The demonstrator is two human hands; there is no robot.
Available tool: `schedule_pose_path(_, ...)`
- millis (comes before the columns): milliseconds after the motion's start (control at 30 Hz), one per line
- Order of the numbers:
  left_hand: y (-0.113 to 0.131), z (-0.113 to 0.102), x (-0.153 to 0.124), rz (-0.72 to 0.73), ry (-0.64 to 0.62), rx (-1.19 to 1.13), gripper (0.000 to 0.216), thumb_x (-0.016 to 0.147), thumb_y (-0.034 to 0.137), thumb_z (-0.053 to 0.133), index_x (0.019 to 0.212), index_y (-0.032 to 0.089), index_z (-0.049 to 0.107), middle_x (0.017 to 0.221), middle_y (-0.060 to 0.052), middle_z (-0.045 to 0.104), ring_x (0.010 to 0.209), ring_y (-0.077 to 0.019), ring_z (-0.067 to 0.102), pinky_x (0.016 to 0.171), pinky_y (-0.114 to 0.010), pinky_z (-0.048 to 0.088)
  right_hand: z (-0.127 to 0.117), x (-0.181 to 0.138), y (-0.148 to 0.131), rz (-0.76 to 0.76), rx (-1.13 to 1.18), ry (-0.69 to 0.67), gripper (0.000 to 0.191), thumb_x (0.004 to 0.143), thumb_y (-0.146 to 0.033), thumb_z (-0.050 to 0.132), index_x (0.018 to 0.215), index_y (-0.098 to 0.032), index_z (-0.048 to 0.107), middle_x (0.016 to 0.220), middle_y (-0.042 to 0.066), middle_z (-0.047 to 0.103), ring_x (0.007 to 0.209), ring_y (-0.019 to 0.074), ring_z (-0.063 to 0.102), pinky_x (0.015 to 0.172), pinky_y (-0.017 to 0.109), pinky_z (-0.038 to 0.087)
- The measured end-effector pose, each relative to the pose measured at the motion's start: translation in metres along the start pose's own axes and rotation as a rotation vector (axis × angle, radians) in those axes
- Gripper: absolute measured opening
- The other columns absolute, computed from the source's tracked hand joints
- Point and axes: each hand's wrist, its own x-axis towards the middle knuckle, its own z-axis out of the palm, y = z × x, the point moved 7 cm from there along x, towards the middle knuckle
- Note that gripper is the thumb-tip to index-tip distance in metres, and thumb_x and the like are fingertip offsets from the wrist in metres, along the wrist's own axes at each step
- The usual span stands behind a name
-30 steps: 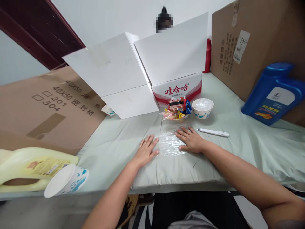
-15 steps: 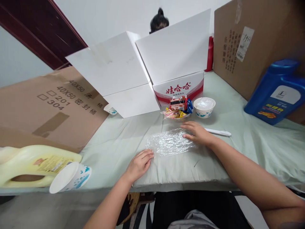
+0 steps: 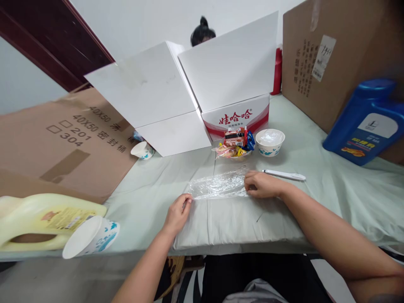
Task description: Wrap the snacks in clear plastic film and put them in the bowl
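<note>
A crinkled sheet of clear plastic film (image 3: 217, 185) stretches across the cloth-covered table between my two hands. My left hand (image 3: 178, 212) pinches its near left corner between thumb and fingers. At the right end, my right hand (image 3: 261, 184) has its fingers curled closed on the film's edge; the fingertips are partly hidden. Just beyond the right hand lies a white utility knife (image 3: 285, 175). Behind the film stands a bowl heaped with wrapped snacks (image 3: 236, 142), and beside it a paper bowl (image 3: 270, 145) with clear plastic inside.
A white carton (image 3: 235, 115) with open flaps stands at the back, a person's head (image 3: 202, 33) behind it. Cardboard boxes (image 3: 75, 139) flank both sides. A blue jug (image 3: 362, 126) stands right; a yellow jug (image 3: 50, 219) and a tipped paper cup (image 3: 101, 237) lie left.
My right hand has gone from spread fingers to a closed grip on the film. My left hand has moved slightly left and pinches the corner. The small cup by the carton has shifted into fuller view.
</note>
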Motion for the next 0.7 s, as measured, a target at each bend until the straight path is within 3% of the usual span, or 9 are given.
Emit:
schedule_pose_path(133,-0.004,-0.002,0.004,-0.051,0.020,0.002,0.025,0.091,0.038,0.040,0.092,0.021,0.057,0.079,-0.001,0.067,0.072,-0.0161,0.063,0.069,-0.027,0.048,-0.002,-0.003,0.001,0.063,0.070,-0.076,0.007,0.075,-0.021,0.066,0.080,-0.017,0.065,0.083,0.004,0.062,0.079,0.0176,0.056,0.072,0.028,0.043)
schedule_pose_path(233,-0.009,0.000,0.006,-0.098,0.008,-0.010,0.025,0.091,0.041,0.040,0.093,0.021,0.056,0.075,0.000,0.065,0.068,-0.0159,0.062,0.068,-0.027,0.047,0.003,-0.003,-0.002,0.048,-0.003,-0.109,0.034,0.064,-0.035,0.078,0.090,-0.017,0.067,0.095,0.007,0.062,0.095,0.0245,0.055,0.081,0.033,0.043)
schedule_pose_path(367,-0.016,0.004,0.009,-0.143,0.013,-0.035,0.024,0.091,0.041,0.041,0.094,0.022,0.055,0.075,0.000,0.065,0.071,-0.0168,0.064,0.070,-0.028,0.048,0.003,0.000,-0.004,0.047,-0.074,-0.054,0.011,0.074,-0.016,0.061,0.084,-0.017,0.067,0.089,0.007,0.063,0.090,0.0217,0.056,0.081,0.031,0.042)
schedule_pose_path(467,-0.019,0.006,0.009,-0.159,0.016,-0.054,0.023,0.090,0.040,0.042,0.095,0.022,0.055,0.077,0.000,0.067,0.071,-0.0167,0.065,0.070,-0.028,0.049,-0.005,-0.002,-0.004,0.058,-0.020,-0.008,0.017,0.077,-0.009,0.051,0.080,-0.017,0.066,0.085,0.006,0.065,0.083,0.0187,0.058,0.076,0.028,0.042)
schedule_pose_path(700,-0.017,0.007,0.016,-0.187,-0.021,-0.069,0.022,0.089,0.038,0.042,0.094,0.022,0.056,0.074,0.001,0.066,0.061,-0.0144,0.063,0.065,-0.027,0.048,-0.011,-0.007,0.014,0.375,0.200,-0.025,0.015,0.088,-0.025,0.046,0.089,-0.019,0.060,0.070,0.001,0.069,0.063,0.0148,0.060,0.059,0.024,0.038)
